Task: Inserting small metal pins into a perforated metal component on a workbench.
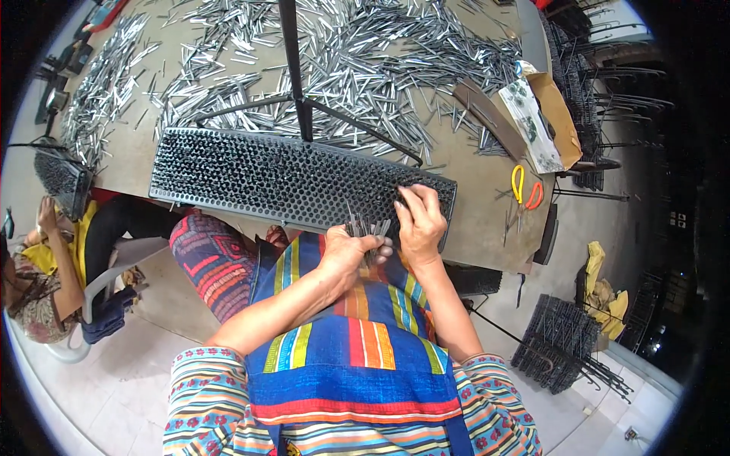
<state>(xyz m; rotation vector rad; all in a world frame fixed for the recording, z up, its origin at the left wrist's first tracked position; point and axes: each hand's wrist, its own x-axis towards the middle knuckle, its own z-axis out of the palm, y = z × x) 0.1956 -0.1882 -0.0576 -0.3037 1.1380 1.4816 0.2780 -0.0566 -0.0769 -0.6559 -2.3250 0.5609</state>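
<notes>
A long black perforated panel with rows of round holes lies tilted in front of me, its near edge toward my lap. Dark pieces stand in many holes on its left part; the right part shows more bare holes. My left hand is closed around a bunch of thin grey metal strips, their ends fanning upward just below the panel's near edge. Fingertips pinched, my right hand touches the panel near its right end. Whatever sits between those fingertips is too small to make out.
Loose metal strips cover much of the table beyond the panel. A black metal stand rises behind it. Scissors and an open cardboard box lie right. Another person sits left. Black racks stand on the floor.
</notes>
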